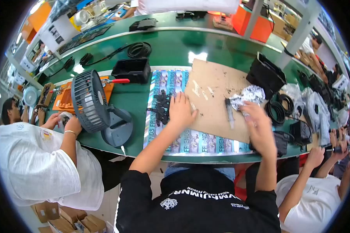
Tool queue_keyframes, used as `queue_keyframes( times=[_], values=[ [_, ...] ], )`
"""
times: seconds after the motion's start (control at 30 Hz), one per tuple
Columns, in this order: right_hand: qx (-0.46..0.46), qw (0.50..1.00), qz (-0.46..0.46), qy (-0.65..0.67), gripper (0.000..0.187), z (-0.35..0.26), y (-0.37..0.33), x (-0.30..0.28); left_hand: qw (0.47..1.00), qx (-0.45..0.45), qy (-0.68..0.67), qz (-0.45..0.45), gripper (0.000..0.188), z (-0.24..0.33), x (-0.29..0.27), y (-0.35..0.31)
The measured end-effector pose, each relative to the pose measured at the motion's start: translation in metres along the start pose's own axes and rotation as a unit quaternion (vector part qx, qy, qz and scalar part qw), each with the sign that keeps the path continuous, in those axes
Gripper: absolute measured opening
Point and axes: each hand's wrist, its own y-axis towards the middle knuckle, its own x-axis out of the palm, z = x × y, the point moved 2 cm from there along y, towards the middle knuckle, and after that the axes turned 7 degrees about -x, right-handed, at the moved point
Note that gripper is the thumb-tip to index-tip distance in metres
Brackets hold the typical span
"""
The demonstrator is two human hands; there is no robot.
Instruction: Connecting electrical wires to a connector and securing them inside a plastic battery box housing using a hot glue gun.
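My left hand (pixel 181 111) rests at the left edge of a cardboard sheet (pixel 216 114), fingers laid out flat and thumb spread apart. Beside it on a shiny patterned sheet (pixel 153 134) lies a pile of small black parts (pixel 160 106). Over the cardboard's right side, my right hand (pixel 261 132) is smeared by motion, its fingertips near crumpled silver foil (pixel 249 95); whether it holds anything is hidden. A clear syringe-like tube (pixel 230 112) with a dark end lies left of that hand. Small pale strips (pixel 205 93) and dark specks are scattered across the cardboard.
A grey desk fan (pixel 91 101) stands left, before an orange clamp fixture (pixel 64 95). Behind are a black tray (pixel 131 70) and coiled cable (pixel 139 49). A black bin (pixel 266 73), black coils (pixel 278 110) and plastic bags (pixel 317 112) sit right. People sit on both sides.
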Motion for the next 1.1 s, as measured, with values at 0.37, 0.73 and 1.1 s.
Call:
queue_keyframes(
  times=[0.37,0.73,1.1],
  values=[
    [-0.081,0.988,-0.124,0.032,0.027,0.006,0.131,0.122,0.998,0.034,-0.032,-0.05,0.08,0.023,-0.016,-0.022],
    [-0.107,0.987,-0.098,0.061,0.032,0.066,0.151,0.191,0.996,0.009,-0.032,-0.081,0.081,0.023,-0.01,-0.018],
    [-0.219,0.964,-0.073,-0.13,0.067,0.11,0.332,0.294,0.99,-0.025,-0.03,-0.137,0.077,0.034,-0.006,-0.015]
  ],
)
